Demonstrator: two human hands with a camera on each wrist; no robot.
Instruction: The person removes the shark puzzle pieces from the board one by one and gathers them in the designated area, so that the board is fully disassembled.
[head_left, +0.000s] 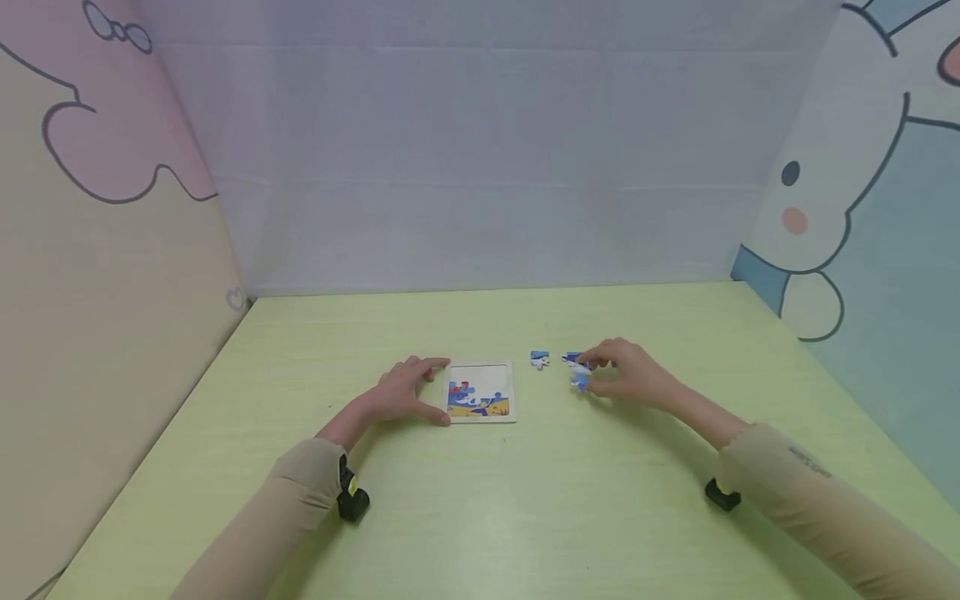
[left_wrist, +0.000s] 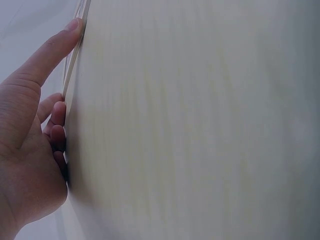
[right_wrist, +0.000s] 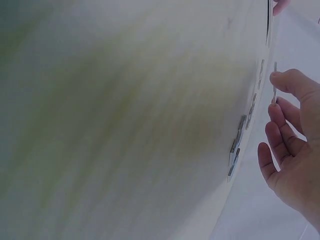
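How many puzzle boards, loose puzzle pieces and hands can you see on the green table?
Puzzle board: 1
Loose puzzle pieces, one lying alone and a cluster by the right hand: about 3; the cluster is too small to count surely
Hands, left hand and right hand: 2
Total: about 6

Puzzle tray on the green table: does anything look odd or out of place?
Nothing damaged or spilled. The tray is only part filled, its upper area bare. Loose pieces lie to its right, where the right hand pinches one. The left hand steadies the tray.

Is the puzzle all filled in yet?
No. The puzzle tray is filled only along the bottom; loose pieces lie beside it.
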